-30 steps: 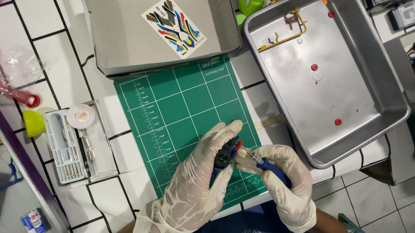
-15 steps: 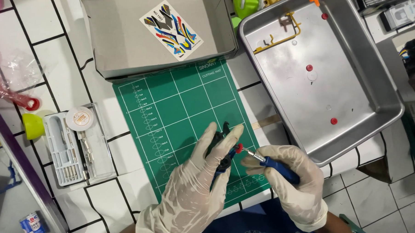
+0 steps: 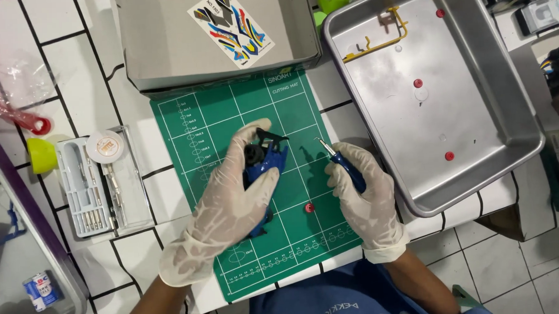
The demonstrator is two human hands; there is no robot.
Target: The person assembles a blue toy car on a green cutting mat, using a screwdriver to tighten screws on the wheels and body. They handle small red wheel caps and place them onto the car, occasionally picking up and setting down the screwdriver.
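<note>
On the green cutting mat [image 3: 228, 115] we see our left hand [image 3: 228, 208] grasping a blue model car [image 3: 264, 167], long axis pointing away, right hand [image 3: 364, 194] clenching tweezers [image 3: 338, 161].

A single head-worn camera looks almost straight down on the tabletop [image 3: 27, 36] from close above, the wearer's body at six o'clock; the green cutting mat [image 3: 216, 116] fills the centre. The metal tray [image 3: 476, 107] lies toward two o'clock, partly cropped; no second view shares the scene.
</note>
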